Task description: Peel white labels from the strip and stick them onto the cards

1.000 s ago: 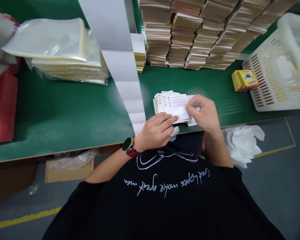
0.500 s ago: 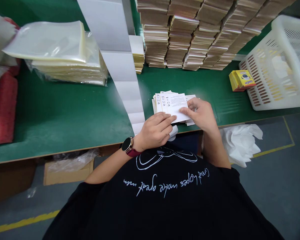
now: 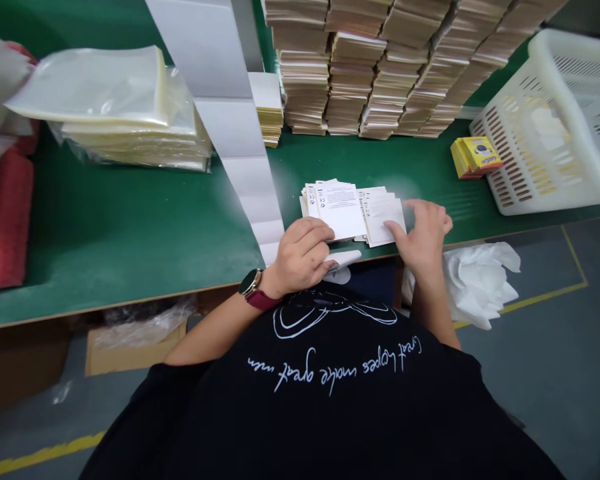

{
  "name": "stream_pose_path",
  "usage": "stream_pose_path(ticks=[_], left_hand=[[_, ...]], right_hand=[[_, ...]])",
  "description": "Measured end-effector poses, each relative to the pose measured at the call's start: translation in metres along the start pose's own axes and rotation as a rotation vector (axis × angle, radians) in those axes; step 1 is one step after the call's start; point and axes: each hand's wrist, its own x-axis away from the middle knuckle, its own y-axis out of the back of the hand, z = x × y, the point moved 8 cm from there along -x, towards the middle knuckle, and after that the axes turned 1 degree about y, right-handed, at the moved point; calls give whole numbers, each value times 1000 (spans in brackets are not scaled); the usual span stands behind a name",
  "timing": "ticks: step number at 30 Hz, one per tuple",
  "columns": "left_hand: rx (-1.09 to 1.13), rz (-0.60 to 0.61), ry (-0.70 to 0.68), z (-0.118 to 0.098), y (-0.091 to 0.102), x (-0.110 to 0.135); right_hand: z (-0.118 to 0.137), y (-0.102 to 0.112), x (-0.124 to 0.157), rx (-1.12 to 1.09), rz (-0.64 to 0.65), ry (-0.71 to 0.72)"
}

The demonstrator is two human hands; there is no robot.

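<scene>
Two overlapping piles of white printed cards lie on the green table, the left pile (image 3: 343, 213) partly over the right pile (image 3: 383, 223). My left hand (image 3: 305, 253) is closed at the near edge of the left pile, its fingers curled round a long white folded strip (image 3: 245, 177). The strip's rolled end (image 3: 345, 259) sticks out to the right below the fingers. Beside the right pile, my right hand (image 3: 423, 233) is open, thumb and fingers apart. Its thumb tip is over the top card there, though contact cannot be made out.
Tall stacks of cardboard pieces (image 3: 350, 87) stand at the back. Clear plastic sleeves (image 3: 115, 87) are piled to the left, near red material (image 3: 5, 213). Small yellow boxes (image 3: 480, 157) touch a white plastic basket (image 3: 510, 133) on the right. Crumpled white material (image 3: 480, 280) lies below the table edge.
My right hand has let go of the top card and moved right, its fingers spreading. The card lies on the left pile. My left hand has drawn slightly left and curled round the strip.
</scene>
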Motion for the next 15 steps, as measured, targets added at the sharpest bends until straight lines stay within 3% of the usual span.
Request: stream_pose_path(ticks=[2,4,6,12,15], left_hand=[[18,-44,27,2,4,-1],[31,-84,67,3,8,-2],[35,-90,87,1,8,-3],[-146,-119,75,-13,15,-3],[-199,-80,-48,-24,17,-3]], right_hand=[[27,2,15,-173,47,111],[55,-4,30,-402,177,206],[72,-9,41,-559,264,237],[74,-15,45,-728,237,227],[78,-15,45,-688,253,271]])
